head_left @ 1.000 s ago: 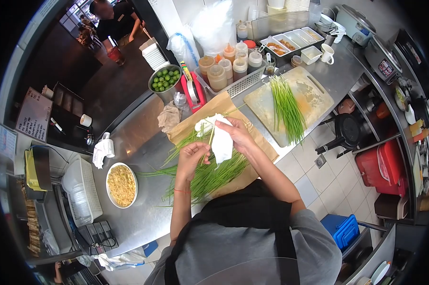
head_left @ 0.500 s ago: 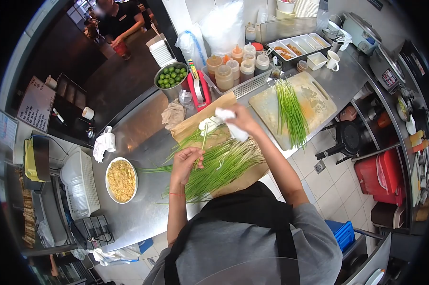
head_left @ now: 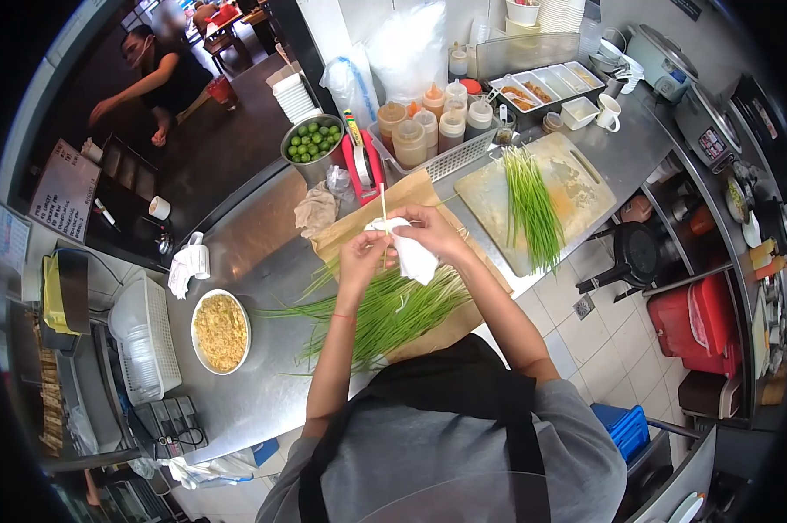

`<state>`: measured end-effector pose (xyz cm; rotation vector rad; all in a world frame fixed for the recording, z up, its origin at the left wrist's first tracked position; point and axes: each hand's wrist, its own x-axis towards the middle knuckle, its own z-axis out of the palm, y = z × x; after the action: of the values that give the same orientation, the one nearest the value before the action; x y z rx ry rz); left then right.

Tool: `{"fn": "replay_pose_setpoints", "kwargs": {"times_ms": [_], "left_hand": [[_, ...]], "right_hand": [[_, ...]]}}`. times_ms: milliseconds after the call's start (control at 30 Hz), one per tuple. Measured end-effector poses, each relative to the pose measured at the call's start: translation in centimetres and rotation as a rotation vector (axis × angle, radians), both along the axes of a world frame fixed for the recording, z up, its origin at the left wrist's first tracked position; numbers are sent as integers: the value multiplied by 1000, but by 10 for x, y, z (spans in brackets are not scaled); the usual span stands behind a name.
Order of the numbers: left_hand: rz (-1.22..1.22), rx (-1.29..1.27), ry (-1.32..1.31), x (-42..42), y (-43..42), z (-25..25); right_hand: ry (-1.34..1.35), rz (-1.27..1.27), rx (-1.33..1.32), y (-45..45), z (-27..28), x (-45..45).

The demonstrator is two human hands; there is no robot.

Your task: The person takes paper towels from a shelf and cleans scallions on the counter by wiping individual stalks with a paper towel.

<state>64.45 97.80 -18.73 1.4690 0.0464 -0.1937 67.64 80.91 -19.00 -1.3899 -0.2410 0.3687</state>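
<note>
Over the brown paper (head_left: pixel 408 199), my two hands are close together. My left hand (head_left: pixel 364 259) is closed on a spring onion (head_left: pixel 383 202), whose pale end points up toward the back of the counter. A white cloth (head_left: pixel 416 260) hangs from my right hand (head_left: pixel 430 234), closed on it right beside the stalk. Part of the cloth lies against the stalk, and the fingers partly hide where they meet. Below my hands, a loose pile of spring onions (head_left: pixel 393 318) spreads across the paper and the steel counter.
To the right, a lined-up bunch of spring onions (head_left: pixel 531 205) lies on a cutting board (head_left: pixel 483 196). Behind stand a pot of green limes (head_left: pixel 313 142), a red tape dispenser (head_left: pixel 361 166) and sauce bottles (head_left: pixel 409 142). A bowl of yellowish food (head_left: pixel 221 331) sits left. A person (head_left: pixel 162 78) stands beyond the counter.
My right hand has come down and left with the cloth to meet the stalk. My left hand has risen slightly to the right. The person beyond the counter has moved left and leans forward.
</note>
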Motion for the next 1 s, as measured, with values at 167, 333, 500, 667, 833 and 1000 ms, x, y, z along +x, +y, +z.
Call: {"fn": "replay_pose_setpoints", "kwargs": {"times_ms": [167, 333, 500, 667, 833, 1000], "left_hand": [[-37, 170, -105, 11, -2, -16], [-171, 271, -168, 2, -1, -1], [3, 517, -519, 11, 17, 17], [89, 250, -456, 19, -2, 44], [94, 107, -412, 25, 4, 58], [181, -29, -405, 28, 19, 87]], "right_hand": [[276, -68, 386, 0, 7, -9], [168, -59, 206, 4, 0, -12], [94, -81, 55, 2, 15, -7], [23, -50, 75, 16, 28, -6], [-61, -44, 99, 15, 36, -12], [-30, 34, 80, 8, 41, -29]]}}
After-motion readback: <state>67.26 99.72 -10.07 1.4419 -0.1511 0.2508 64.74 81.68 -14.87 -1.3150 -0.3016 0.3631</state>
